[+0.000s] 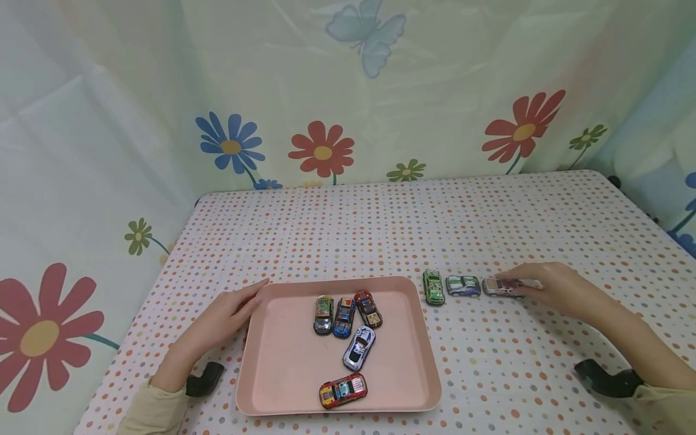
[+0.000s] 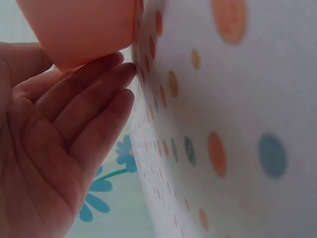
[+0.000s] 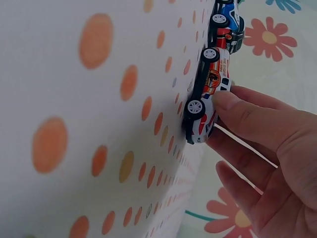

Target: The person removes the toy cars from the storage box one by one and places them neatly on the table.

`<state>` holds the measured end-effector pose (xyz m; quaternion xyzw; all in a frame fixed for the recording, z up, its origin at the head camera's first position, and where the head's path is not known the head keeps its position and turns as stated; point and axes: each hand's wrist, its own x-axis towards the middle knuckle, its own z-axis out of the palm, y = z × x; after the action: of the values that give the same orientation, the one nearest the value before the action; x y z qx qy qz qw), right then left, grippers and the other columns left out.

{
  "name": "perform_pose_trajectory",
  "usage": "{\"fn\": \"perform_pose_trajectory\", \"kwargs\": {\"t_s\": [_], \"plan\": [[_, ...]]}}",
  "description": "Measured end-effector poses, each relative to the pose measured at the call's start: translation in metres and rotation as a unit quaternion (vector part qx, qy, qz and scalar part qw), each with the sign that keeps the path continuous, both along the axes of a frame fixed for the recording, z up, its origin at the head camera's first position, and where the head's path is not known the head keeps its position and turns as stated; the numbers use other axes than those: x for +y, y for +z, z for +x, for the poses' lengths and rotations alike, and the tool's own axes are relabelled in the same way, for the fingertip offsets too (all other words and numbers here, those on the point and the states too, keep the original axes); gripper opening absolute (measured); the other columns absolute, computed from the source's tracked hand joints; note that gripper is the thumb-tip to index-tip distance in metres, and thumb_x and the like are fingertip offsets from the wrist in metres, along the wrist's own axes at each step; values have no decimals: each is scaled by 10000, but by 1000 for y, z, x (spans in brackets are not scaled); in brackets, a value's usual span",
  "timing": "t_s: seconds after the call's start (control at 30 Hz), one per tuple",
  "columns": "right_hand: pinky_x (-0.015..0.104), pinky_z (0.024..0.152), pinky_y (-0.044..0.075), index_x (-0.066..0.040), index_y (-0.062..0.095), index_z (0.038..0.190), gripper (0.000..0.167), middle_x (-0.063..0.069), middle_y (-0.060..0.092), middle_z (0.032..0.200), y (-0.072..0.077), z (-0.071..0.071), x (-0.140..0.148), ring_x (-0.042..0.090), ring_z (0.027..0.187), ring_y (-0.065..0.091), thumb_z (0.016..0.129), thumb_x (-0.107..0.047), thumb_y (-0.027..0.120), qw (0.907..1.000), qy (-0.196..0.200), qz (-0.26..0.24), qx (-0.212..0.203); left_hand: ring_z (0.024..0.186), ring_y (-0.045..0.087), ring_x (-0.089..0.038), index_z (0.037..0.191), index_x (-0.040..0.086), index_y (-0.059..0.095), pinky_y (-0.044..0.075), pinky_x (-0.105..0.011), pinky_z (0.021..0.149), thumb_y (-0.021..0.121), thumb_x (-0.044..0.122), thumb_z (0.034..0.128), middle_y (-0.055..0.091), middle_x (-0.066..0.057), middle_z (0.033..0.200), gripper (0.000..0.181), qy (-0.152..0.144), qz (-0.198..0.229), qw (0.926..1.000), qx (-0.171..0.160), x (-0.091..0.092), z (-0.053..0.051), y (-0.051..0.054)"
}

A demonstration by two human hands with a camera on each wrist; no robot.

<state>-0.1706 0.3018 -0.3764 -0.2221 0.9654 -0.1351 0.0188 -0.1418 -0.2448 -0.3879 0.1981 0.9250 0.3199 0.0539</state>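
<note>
My left hand (image 1: 231, 311) rests at the upper left corner of the pink tray (image 1: 247, 353), its fingers nearly straight against the tray wall (image 2: 84, 29). The right hand (image 1: 562, 290) pinches a white, red and orange toy car (image 3: 212, 82) between thumb and fingers, the car's wheels at the table. In the head view the fingers overlap the right end of a white car (image 1: 496, 287); a whitish part (image 1: 531, 283) shows under the hand, and whether it is the same car I cannot tell. Left of these lie a green-and-blue car (image 1: 463, 286) and a green car (image 1: 434, 287).
Inside the tray are several toy cars: a green-and-black one (image 1: 323, 314), a blue one (image 1: 344, 317), a red-and-black one (image 1: 368, 309), a white one (image 1: 359, 348) and a red-and-yellow one (image 1: 343, 390). A flowered curtain (image 1: 435, 96) hangs behind the dotted tabletop (image 1: 348, 235).
</note>
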Motion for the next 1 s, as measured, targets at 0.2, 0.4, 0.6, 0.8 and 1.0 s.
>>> {"fn": "perform_pose_trajectory", "kwargs": {"t_s": [0.2, 0.4, 0.6, 0.8, 1.0], "plan": [[554, 783, 468, 4, 627, 1195, 438, 251, 603, 1124, 4, 5, -6, 444, 1025, 554, 773, -29, 744, 9998, -79, 118, 102, 1155, 505, -248, 1381, 7, 450, 418, -463, 926, 448, 251, 1011, 517, -154, 1309, 443, 7, -10, 10000, -17, 0, -1, 0], [498, 799, 490, -36, 617, 1222, 471, 177, 611, 1162, 28, 25, -52, 368, 1052, 570, 771, -25, 750, 9953, 495, -355, 754, 1182, 489, -297, 1380, 5, 451, 409, -481, 935, 441, 271, 1013, 518, -168, 1304, 454, 50, -49, 10000, -26, 0, 0, 1], [350, 780, 523, -93, 643, 1209, 494, 67, 615, 1192, 28, 42, -122, 233, 1030, 605, 737, -14, 766, 9597, 2378, -704, 1320, 1184, 486, -300, 1381, -2, 447, 409, -483, 934, 444, 254, 1013, 514, -170, 1307, 449, 36, -25, 10000, -15, 1, 0, -1], [279, 850, 483, -104, 635, 1199, 466, 37, 577, 1243, 11, 50, -166, 156, 1103, 561, 759, 25, 720, 9065, 3866, -571, 1596, 1163, 505, -301, 1383, -6, 441, 420, -485, 921, 439, 259, 1014, 522, -176, 1297, 454, 2, -90, 10000, 11, 1, -2, -2], [262, 932, 422, -162, 605, 1275, 441, 7, 553, 1283, 2, 50, -187, 135, 1160, 514, 852, -45, 649, 9024, 4029, 156, 1521, 1170, 498, -310, 1385, 0, 441, 417, -489, 923, 431, 268, 1016, 518, -178, 1300, 456, 28, -117, 9999, 25, 0, -1, -1]]}}
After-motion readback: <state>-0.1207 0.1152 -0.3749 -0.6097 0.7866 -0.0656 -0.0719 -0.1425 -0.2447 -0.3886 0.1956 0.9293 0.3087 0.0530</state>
